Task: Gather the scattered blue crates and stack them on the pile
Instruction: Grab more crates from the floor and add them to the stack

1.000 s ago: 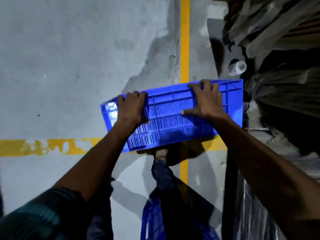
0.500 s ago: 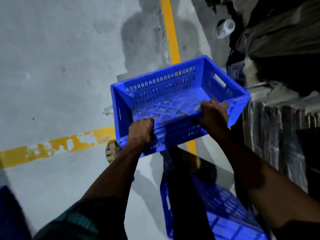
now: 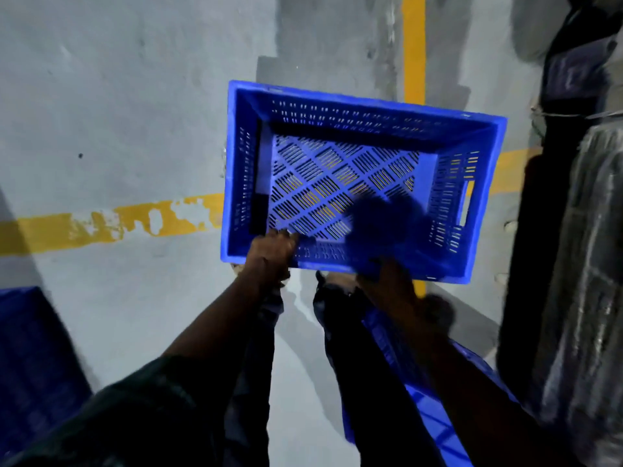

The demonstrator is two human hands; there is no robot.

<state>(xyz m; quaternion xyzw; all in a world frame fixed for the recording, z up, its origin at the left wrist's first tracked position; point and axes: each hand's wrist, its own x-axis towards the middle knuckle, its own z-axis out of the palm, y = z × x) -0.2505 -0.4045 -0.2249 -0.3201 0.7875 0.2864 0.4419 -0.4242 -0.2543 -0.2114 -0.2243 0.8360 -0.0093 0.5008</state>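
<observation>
A blue slotted crate (image 3: 354,170) hangs open side up above the grey floor, in front of me. My left hand (image 3: 271,252) grips its near rim at the left corner. My right hand (image 3: 384,274) holds the same near wall from underneath, dark and partly hidden by the rim. Another blue crate (image 3: 431,409) lies on the floor at the lower right, behind my right arm. A dark blue crate (image 3: 30,358) shows at the lower left edge.
Yellow floor lines (image 3: 111,222) cross under the crate, one running sideways and one (image 3: 414,45) running away from me. Dark wrapped bundles (image 3: 580,264) stand along the right side. My legs are below the crate.
The crate has turned from its side to open side up and levelled out. Both hands have shifted to its near rim. The view has swung left, bringing the lower-left crate into sight.
</observation>
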